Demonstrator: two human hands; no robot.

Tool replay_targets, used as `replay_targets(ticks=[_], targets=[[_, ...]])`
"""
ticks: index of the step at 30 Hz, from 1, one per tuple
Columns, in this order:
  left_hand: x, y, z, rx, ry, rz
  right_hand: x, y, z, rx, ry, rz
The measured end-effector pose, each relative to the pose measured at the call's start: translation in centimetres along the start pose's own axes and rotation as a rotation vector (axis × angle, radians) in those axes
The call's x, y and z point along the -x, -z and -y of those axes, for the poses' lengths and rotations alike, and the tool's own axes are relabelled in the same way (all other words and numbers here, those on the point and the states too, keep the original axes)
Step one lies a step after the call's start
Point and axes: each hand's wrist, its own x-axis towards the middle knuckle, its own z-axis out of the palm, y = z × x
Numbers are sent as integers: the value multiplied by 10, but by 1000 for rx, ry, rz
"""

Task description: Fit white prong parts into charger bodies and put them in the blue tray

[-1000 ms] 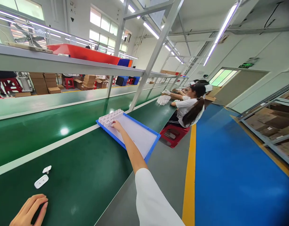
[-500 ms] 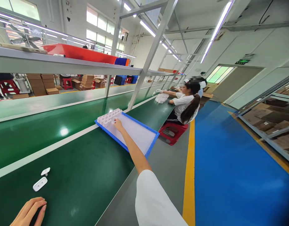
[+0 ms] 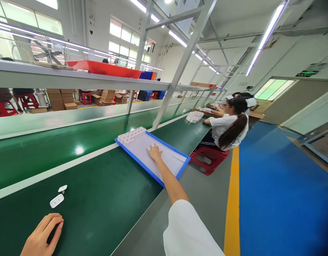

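Observation:
My right hand (image 3: 154, 153) is stretched out over the white sheet inside a blue tray (image 3: 149, 170), fingers spread and flat, holding nothing. A row of several small white plastic parts (image 3: 130, 134) lines the tray's far end, a short way beyond my fingertips. My left hand (image 3: 42, 236) rests on the green bench surface at the bottom left, fingers loosely curled with nothing in them. Just ahead of it lie two small white parts, a longer one (image 3: 56, 201) and a smaller one (image 3: 62, 188).
A green conveyor belt (image 3: 59, 149) runs behind the bench, under a grey shelf holding a red bin (image 3: 102, 67). A seated co-worker (image 3: 230, 128) on a red stool (image 3: 209, 160) works farther along. Blue floor with a yellow line lies to the right.
My right hand has drawn back from the row of white parts to the middle of the tray and opened flat. The view has shifted slightly; my left hand stays put.

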Motion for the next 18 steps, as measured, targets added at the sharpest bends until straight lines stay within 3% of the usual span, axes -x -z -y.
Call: replay_targets(ticks=[6,11,15,18], targets=[[-6,11,-12,34,-27,-59,25,22,-25,-25,-172,-94],[-14,15,-23,47,3,3,46,35,-26,-95,-200,-127],[-27,48,-60,173,194,180,80,47,10,-192,9,-155],[3,87,-94,428,375,445,126,40,49,-301,336,-26]])
